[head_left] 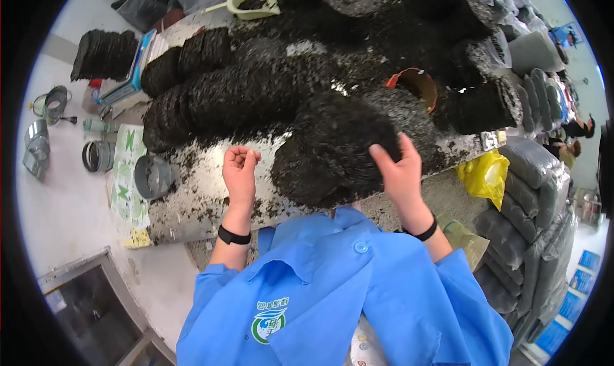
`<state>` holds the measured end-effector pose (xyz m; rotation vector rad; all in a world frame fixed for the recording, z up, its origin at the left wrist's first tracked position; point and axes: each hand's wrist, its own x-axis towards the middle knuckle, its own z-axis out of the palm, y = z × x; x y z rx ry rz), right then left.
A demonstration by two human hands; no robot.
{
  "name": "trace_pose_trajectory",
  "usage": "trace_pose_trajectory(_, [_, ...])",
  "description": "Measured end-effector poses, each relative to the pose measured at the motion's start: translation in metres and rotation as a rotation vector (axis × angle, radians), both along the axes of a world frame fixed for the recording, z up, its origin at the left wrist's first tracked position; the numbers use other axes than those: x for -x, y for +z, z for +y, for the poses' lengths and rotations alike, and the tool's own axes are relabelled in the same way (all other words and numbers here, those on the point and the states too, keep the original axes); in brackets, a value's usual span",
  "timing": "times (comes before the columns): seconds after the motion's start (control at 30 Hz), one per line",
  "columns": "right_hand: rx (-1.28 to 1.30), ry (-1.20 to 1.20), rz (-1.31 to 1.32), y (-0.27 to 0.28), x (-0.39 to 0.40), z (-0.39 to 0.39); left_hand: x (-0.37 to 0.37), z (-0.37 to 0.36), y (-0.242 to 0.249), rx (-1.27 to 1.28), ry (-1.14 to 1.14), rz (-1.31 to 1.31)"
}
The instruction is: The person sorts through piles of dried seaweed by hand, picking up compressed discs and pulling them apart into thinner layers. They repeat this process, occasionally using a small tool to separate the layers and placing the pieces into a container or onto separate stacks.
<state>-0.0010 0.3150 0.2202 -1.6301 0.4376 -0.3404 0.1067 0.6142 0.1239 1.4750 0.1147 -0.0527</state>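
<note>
My right hand [404, 169] grips the edge of a dark round cake of dried seaweed [348, 139], its thumb lying over the near face. The cake is tilted and slightly blurred. Below and left of it, another dark round cake [297, 174] rests on the table's near side. My left hand [240, 171] hovers over the table, apart from the cakes, fingers curled in toward the thumb. Whether something small is pinched there I cannot make out. Behind both hands runs a long row of similar cakes [236, 94] standing on edge.
Dark crumbs litter the white table [198, 187]. A pale green scoop [254, 3] lies at the back, a red-rimmed round container [416, 88] right of centre, a grey ring-shaped container [153, 177] at left. A yellow plastic bag [484, 177] hangs by the right edge, near stacked filled bags [531, 206].
</note>
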Motion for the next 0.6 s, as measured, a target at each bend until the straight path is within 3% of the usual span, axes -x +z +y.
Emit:
trace_pose_trajectory(0.07, [-0.315,-0.088,-0.04,0.025,0.003,-0.034,-0.001,-0.02,0.0,-0.017,-0.13,0.012])
trace_pose_trajectory(0.1, [-0.353,-0.111,-0.056,0.027,0.008,-0.053,-0.001,-0.034,0.007,-0.028,-0.155,0.005])
trace_pose_trajectory(0.23, [-0.172,-0.133,0.041,0.016,0.018,-0.131,-0.016,-0.092,0.027,0.011,-0.234,-0.082])
trace_pose_trajectory(0.3, [0.623,-0.308,0.053,0.007,0.023,-0.154,-0.02,-0.121,0.041,0.022,-0.276,-0.116])
trace_pose_trajectory(0.33, [0.714,-0.359,0.035,0.017,0.03,-0.155,-0.024,-0.138,0.05,0.033,-0.3,-0.153])
trace_pose_trajectory(0.37, [0.66,-0.35,-0.034,0.016,0.04,-0.159,-0.027,-0.16,0.059,0.085,-0.304,-0.226])
trace_pose_trajectory(0.43, [0.596,-0.339,-0.089,0.005,0.051,-0.166,-0.033,-0.218,0.105,-0.04,-0.302,-0.282])
trace_pose_trajectory(0.47, [0.42,-0.319,-0.093,-0.006,0.053,-0.168,-0.035,-0.251,0.122,-0.019,-0.357,-0.408])
trace_pose_trajectory(0.5, [0.248,-0.297,-0.1,-0.016,0.054,-0.173,-0.036,-0.281,0.143,-0.123,-0.435,-0.588])
trace_pose_trajectory(0.53, [0.247,-0.29,-0.1,-0.026,0.053,-0.179,-0.058,-0.312,0.133,-0.323,-0.599,-0.823])
trace_pose_trajectory(0.57, [0.198,-0.321,-0.068,-0.037,0.052,-0.188,-0.07,-0.335,0.121,-0.623,-0.529,-1.052])
trace_pose_trajectory(0.6, [0.145,-0.344,-0.034,-0.043,0.051,-0.196,-0.072,-0.333,0.123,-0.636,-0.513,-1.04])
